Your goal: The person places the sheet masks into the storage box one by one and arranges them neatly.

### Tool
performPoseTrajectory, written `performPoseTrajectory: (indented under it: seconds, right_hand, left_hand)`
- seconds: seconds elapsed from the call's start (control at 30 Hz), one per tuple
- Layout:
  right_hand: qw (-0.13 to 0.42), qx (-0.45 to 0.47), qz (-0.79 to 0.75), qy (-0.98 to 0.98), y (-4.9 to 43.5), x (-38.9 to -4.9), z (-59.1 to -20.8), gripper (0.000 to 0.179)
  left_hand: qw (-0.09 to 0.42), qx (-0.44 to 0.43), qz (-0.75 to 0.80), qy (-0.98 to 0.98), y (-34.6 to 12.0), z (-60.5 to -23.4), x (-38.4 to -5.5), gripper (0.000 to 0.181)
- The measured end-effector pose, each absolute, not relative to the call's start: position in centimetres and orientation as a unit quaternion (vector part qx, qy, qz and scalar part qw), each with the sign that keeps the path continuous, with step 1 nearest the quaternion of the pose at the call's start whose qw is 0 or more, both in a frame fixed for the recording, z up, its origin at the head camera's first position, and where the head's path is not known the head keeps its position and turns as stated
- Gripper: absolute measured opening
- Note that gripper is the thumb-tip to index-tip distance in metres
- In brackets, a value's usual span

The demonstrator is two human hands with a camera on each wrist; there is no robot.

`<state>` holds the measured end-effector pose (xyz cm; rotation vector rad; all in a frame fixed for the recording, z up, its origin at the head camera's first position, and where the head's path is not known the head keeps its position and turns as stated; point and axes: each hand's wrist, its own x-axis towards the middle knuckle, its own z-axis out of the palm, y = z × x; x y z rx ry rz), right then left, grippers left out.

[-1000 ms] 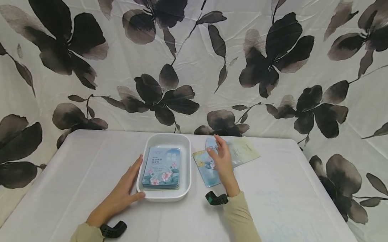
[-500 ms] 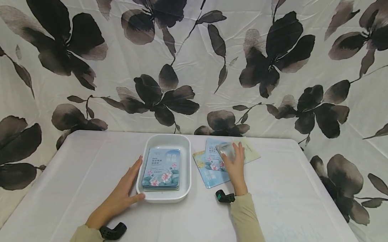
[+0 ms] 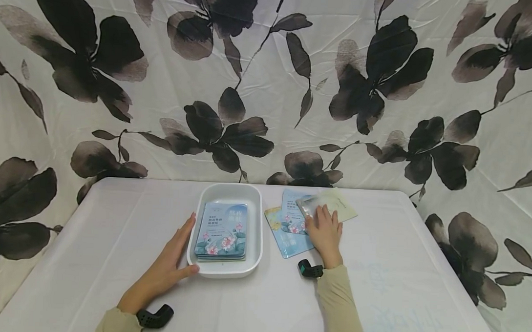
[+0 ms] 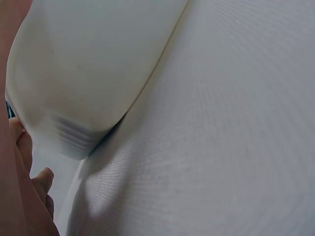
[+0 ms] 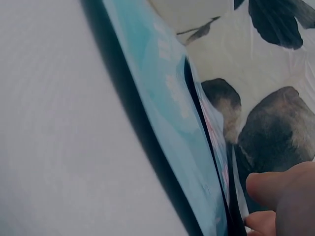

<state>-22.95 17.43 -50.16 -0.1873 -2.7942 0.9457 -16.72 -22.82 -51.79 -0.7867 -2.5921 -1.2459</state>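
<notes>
White tray (image 3: 224,271) touched at left side by spread left hand (image 3: 168,262) | silvery packet (image 3: 307,202), near far edge of tabletop (image 3: 243,307), partly covered by uncurled right hand (image 3: 325,234) | hands apart

The tray (image 3: 224,270) stands on the table (image 3: 243,312), and in it lies a stack of packets (image 3: 221,233). Left of the tray, touching its side, is the left hand (image 3: 173,258). Right of the tray lie overlapping loose packets (image 3: 294,216), with the right hand (image 3: 326,235) on them. Behind the tray hangs a cloth (image 3: 276,137).
</notes>
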Motion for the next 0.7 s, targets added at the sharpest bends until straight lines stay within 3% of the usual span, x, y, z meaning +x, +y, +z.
performPoseTrajectory:
  seconds: [0.17, 0.37, 0.43, 0.6, 0.7]
  right_hand:
    - [0.092, -0.064, 0.322, -0.940, 17.9, -22.7, -50.0, 0.052]
    - [0.129, -0.088, 0.365, -0.918, 18.8, -22.6, -50.2, 0.043]
    - [0.121, -0.112, 0.373, -0.913, 19.1, -22.6, -50.2, 0.055]
    - [0.075, -0.177, 0.388, -0.902, 19.8, -22.4, -49.9, 0.107]
    - [0.055, -0.187, 0.379, -0.904, 20.3, -22.6, -49.6, 0.118]
  left_hand:
    - [0.081, -0.264, -0.417, -0.866, -22.9, -51.8, -16.8, 0.112]
    - [0.084, -0.268, -0.414, -0.866, -23.0, -51.8, -16.8, 0.111]
    - [0.083, -0.267, -0.414, -0.866, -23.0, -51.7, -16.8, 0.111]
    - [0.084, -0.268, -0.417, -0.864, -23.0, -51.7, -16.7, 0.112]
    - [0.084, -0.268, -0.418, -0.864, -23.0, -51.7, -16.8, 0.112]
